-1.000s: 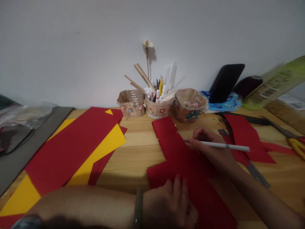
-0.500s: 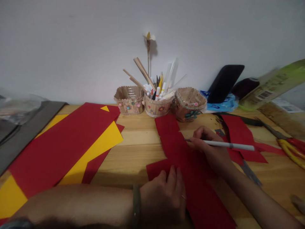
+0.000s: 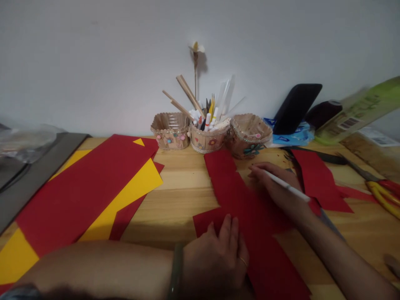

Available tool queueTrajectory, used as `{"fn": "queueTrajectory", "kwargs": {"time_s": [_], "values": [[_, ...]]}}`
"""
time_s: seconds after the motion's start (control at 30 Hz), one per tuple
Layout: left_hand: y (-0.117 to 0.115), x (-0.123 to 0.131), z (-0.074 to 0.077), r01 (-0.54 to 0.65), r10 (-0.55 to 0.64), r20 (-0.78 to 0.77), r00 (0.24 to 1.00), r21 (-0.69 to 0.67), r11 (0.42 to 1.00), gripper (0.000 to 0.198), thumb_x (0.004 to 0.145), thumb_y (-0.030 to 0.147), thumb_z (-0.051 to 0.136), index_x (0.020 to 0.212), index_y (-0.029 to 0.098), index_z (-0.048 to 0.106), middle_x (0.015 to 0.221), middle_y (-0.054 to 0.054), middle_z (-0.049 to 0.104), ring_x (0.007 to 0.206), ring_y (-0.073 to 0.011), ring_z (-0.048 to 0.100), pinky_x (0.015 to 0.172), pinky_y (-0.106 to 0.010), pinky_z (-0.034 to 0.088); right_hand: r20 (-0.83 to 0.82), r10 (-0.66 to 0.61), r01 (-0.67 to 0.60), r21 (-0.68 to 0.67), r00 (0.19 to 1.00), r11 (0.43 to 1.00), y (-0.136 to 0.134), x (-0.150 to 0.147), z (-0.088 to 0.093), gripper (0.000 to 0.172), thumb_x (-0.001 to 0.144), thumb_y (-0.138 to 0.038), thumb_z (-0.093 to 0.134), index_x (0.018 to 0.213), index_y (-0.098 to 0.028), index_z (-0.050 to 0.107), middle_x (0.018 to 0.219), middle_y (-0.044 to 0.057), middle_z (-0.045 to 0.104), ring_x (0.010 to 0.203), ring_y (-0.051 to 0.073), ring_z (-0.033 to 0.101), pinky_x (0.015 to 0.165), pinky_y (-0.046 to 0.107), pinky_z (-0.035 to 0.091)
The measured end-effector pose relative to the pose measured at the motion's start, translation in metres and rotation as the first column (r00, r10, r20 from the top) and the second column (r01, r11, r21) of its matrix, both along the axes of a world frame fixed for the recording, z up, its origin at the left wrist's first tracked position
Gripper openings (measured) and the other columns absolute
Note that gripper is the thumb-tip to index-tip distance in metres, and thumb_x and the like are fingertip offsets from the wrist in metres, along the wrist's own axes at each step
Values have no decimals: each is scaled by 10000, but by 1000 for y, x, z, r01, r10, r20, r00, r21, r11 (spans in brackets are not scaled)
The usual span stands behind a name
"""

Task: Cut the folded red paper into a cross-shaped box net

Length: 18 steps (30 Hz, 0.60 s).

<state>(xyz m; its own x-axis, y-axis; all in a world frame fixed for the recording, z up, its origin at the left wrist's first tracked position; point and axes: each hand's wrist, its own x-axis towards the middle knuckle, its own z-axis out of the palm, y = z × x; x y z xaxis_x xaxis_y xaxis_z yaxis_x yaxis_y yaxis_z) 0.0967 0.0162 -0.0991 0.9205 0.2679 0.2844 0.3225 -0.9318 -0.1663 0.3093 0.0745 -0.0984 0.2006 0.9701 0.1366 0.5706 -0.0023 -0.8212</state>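
Note:
A red paper cutout with side arms lies on the wooden table, running from the baskets to the near edge. My left hand, a ring on one finger, rests on it with fingers spread over its lower left part. Over the cutout's right side, my right hand has its fingers closed round a white pen. The pen's tip end is hidden by the fingers. Part of the right side arm is in the hand's shadow.
Red sheets and yellow sheets overlap on the left. Three decorated baskets stand by the wall, the middle one full of pens. At right are red scraps, scissors, a phone and a green packet.
My right hand has shifted slightly right and up, and the white pen has turned to slope more steeply. My left hand stays on the paper.

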Motion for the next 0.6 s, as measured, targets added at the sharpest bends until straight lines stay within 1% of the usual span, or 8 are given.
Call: {"fn": "queueTrajectory", "kwargs": {"time_s": [0.07,0.1,0.17,0.23,0.37,0.43,0.6], "values": [[0,0,0,3,-3,9,1000,10,1000,294,900,138,369,1014,51,626,1093,-216,662,1020,-330,639,602,-376,593,56,71,-70,-17,996,997,1,0,-3,112,796,-327,640,847,-230,664,818,35,702,784,227,619,678,318,428],[0,0,-1,6,-7,11,1000,14,1000,302,902,136,362,1015,50,629,1088,-215,665,1017,-330,640,597,-377,593,72,107,-105,-24,992,994,1,0,-4,115,779,-308,658,865,-232,663,825,31,706,780,228,623,671,314,435],[0,0,-1,10,-10,8,1000,20,1000,318,906,138,350,1017,49,634,1087,-212,667,1019,-330,639,589,-373,593,83,157,-155,-29,984,987,1,-1,-5,116,771,-278,657,877,-231,654,775,18,698,701,211,622,615,296,446],[-2,-1,0,15,-15,-6,1000,33,999,328,905,136,349,1033,44,636,1094,-207,666,1023,-328,637,586,-367,592,78,177,-176,-14,981,984,0,-2,-3,105,761,-247,651,865,-231,645,750,5,688,657,193,617,591,282,455],[-4,-2,0,10,-7,-57,998,50,999,345,909,155,362,1094,26,624,1135,-212,646,1049,-323,623,611,-361,589,43,151,-154,64,988,986,-4,-4,2,75,753,-240,639,825,-236,618,784,-1,694,686,181,632,605,265,471],[-1,-1,-1,0,3,-51,999,59,998,357,915,163,353,1099,29,628,1139,-208,645,1050,-317,623,628,-359,587,31,129,-131,107,991,986,-4,-5,3,49,754,-240,628,800,-238,611,737,-8,686,641,173,625,574,259,468],[15,2,-7,-57,62,-55,997,89,994,356,904,136,360,1125,33,621,1165,-195,636,1059,-305,621,662,-364,580,3,49,-48,206,999,977,5,-2,-5,53,769,-268,623,800,-234,597,655,-6,647,534,167,578,494,269,442]]}}
